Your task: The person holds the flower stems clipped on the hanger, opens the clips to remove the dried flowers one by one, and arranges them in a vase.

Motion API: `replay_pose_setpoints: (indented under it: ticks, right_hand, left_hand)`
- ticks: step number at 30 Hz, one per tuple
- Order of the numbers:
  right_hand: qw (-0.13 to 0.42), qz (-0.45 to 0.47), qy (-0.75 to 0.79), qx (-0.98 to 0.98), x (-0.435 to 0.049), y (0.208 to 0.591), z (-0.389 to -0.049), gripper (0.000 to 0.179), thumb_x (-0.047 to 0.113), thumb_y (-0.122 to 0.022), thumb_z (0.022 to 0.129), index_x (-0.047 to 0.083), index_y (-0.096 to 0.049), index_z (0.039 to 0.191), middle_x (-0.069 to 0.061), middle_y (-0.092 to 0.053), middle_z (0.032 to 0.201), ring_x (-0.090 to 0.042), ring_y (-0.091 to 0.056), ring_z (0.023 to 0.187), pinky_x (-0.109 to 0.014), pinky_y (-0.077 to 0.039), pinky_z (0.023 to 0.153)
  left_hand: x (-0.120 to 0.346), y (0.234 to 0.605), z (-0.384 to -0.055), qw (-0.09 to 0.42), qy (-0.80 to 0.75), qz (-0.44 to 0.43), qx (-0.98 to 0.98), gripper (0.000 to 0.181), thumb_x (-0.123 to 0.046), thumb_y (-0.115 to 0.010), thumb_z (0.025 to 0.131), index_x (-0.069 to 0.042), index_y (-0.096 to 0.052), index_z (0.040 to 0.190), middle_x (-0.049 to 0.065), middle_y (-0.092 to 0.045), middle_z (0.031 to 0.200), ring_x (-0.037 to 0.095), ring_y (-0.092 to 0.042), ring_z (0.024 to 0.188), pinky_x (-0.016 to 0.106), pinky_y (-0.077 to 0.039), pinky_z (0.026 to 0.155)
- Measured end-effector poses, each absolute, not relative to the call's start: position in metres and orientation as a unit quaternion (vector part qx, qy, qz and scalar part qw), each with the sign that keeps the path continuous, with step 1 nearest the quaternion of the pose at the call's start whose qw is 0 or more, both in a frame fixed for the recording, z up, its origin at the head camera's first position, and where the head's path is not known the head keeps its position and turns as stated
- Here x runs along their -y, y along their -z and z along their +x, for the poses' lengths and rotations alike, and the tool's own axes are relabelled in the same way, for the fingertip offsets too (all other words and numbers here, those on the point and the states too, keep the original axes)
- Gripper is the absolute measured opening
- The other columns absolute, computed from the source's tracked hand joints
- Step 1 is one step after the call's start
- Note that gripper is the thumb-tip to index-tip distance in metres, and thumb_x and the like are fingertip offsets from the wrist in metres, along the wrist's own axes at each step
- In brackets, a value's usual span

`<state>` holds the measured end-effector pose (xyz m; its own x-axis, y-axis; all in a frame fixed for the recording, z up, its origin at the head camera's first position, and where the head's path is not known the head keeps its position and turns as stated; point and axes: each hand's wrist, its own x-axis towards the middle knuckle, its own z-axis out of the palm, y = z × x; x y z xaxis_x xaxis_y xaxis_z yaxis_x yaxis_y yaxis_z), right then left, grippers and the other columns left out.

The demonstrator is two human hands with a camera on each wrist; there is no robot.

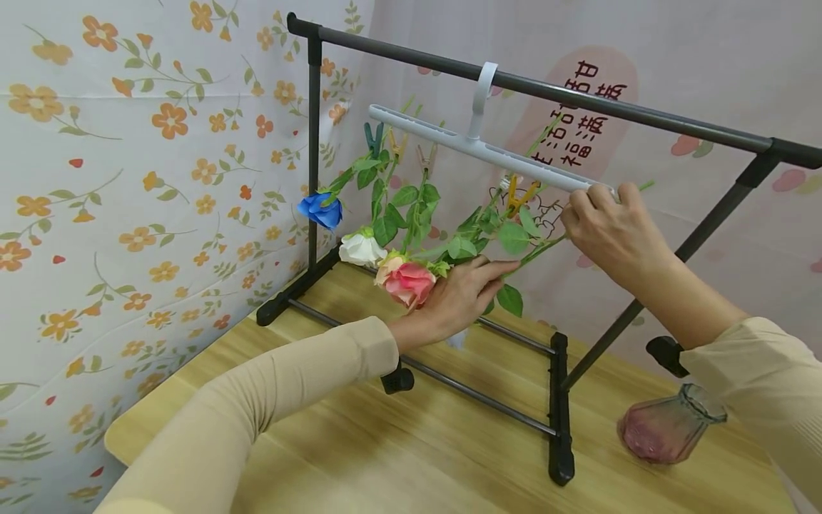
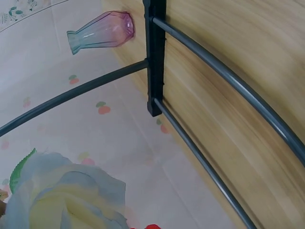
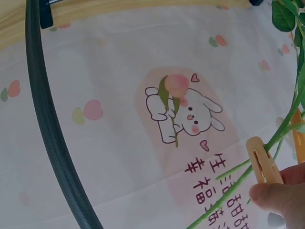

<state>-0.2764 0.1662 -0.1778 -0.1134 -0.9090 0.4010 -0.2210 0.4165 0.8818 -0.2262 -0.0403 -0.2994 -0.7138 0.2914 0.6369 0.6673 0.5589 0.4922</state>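
Observation:
A pale grey hanger hangs by its hook from the rack's top rail. My right hand is at the hanger's right end, its thumb and fingers pinching a peach clothespin beside green stems. Lower down, my left hand has its fingers around a rose stem; its thumb is hidden. A pink rose lies against that wrist. Further left hang a white rose and a blue rose. A teal clothespin and an orange clothespin grip stems under the hanger.
The dark metal rack stands on a wooden table, its base bars running low across the tabletop. A pink-tinted glass vase is near the rack's right foot. Flower-patterned cloth covers the left wall.

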Motion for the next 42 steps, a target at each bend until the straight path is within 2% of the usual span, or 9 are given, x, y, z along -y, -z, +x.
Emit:
replay_pose_setpoints:
  ticks: [6,10,14,17,20,23,27,34,42]
  right_hand:
    - [0.486,0.415,0.367,0.676,-0.159,0.177,-0.274,0.007,-0.011,-0.066,0.084,-0.004,-0.065,0.083,-0.012,-0.043,0.071,-0.021,-0.033,0.061,-0.029,-0.028,0.054]
    - [0.472,0.413,0.383,0.678,-0.156,0.177,-0.273,0.008,-0.008,-0.072,0.080,-0.003,-0.066,0.079,-0.011,-0.043,0.071,-0.021,-0.033,0.064,-0.029,-0.029,0.055]
    - [0.458,0.411,0.399,0.680,-0.154,0.175,-0.271,0.008,-0.007,-0.073,0.080,-0.002,-0.067,0.079,-0.010,-0.044,0.072,-0.021,-0.033,0.066,-0.028,-0.029,0.054]
    - [0.447,0.409,0.410,0.682,-0.153,0.174,-0.270,0.007,-0.006,-0.073,0.080,-0.002,-0.069,0.083,-0.011,-0.047,0.074,-0.021,-0.033,0.067,-0.027,-0.029,0.053]
    - [0.435,0.407,0.419,0.685,-0.153,0.174,-0.269,0.009,-0.006,-0.073,0.080,-0.001,-0.072,0.088,-0.011,-0.052,0.077,-0.020,-0.034,0.068,-0.025,-0.030,0.052]
    - [0.420,0.406,0.425,0.691,-0.153,0.174,-0.268,0.014,-0.005,-0.073,0.080,0.001,-0.073,0.093,-0.013,-0.058,0.081,-0.020,-0.036,0.069,-0.025,-0.031,0.052]
    - [0.404,0.405,0.426,0.701,-0.152,0.174,-0.270,0.014,-0.004,-0.072,0.081,0.001,-0.073,0.094,-0.013,-0.062,0.084,-0.021,-0.039,0.070,-0.025,-0.031,0.052]
    - [0.400,0.407,0.422,0.704,-0.148,0.173,-0.270,0.008,-0.003,-0.072,0.082,0.000,-0.074,0.089,-0.012,-0.065,0.081,-0.020,-0.039,0.067,-0.025,-0.031,0.051]
    - [0.404,0.410,0.427,0.698,-0.145,0.173,-0.271,0.006,-0.002,-0.075,0.080,-0.001,-0.073,0.085,-0.012,-0.065,0.079,-0.019,-0.038,0.065,-0.025,-0.029,0.052]
  left_hand:
    - [0.045,0.298,-0.227,0.248,0.361,-0.281,0.854,0.036,-0.011,-0.050,0.102,-0.015,-0.059,0.137,0.008,-0.063,0.098,0.011,-0.045,0.061,0.012,-0.030,0.051]
    - [0.046,0.299,-0.228,0.251,0.357,-0.285,0.853,0.036,-0.011,-0.050,0.102,-0.015,-0.060,0.136,0.008,-0.064,0.100,0.012,-0.047,0.062,0.012,-0.030,0.052]
    - [0.047,0.299,-0.229,0.261,0.356,-0.289,0.849,0.034,-0.010,-0.051,0.101,-0.014,-0.061,0.134,0.008,-0.066,0.100,0.011,-0.049,0.063,0.012,-0.030,0.054]
    - [0.047,0.297,-0.230,0.256,0.357,-0.285,0.852,0.034,-0.010,-0.051,0.101,-0.014,-0.062,0.133,0.009,-0.069,0.099,0.009,-0.043,0.056,0.013,-0.027,0.051]
    - [0.048,0.296,-0.230,0.241,0.356,-0.271,0.861,0.034,-0.012,-0.050,0.102,-0.016,-0.062,0.134,0.009,-0.069,0.087,0.005,-0.032,0.048,0.014,-0.022,0.046]
    - [0.048,0.295,-0.230,0.229,0.356,-0.261,0.867,0.034,-0.014,-0.050,0.102,-0.018,-0.061,0.134,0.008,-0.063,0.072,0.004,-0.026,0.043,0.015,-0.019,0.042]
    - [0.048,0.295,-0.232,0.224,0.355,-0.258,0.870,0.034,-0.013,-0.050,0.102,-0.018,-0.061,0.134,0.007,-0.061,0.070,0.004,-0.026,0.043,0.014,-0.019,0.042]
    - [0.050,0.293,-0.236,0.236,0.343,-0.270,0.868,0.033,-0.012,-0.050,0.102,-0.016,-0.062,0.133,0.008,-0.071,0.088,0.004,-0.028,0.046,0.014,-0.020,0.044]
    - [0.052,0.293,-0.238,0.228,0.345,-0.263,0.871,0.033,-0.012,-0.050,0.102,-0.017,-0.062,0.133,0.008,-0.061,0.068,0.004,-0.026,0.045,0.014,-0.019,0.043]
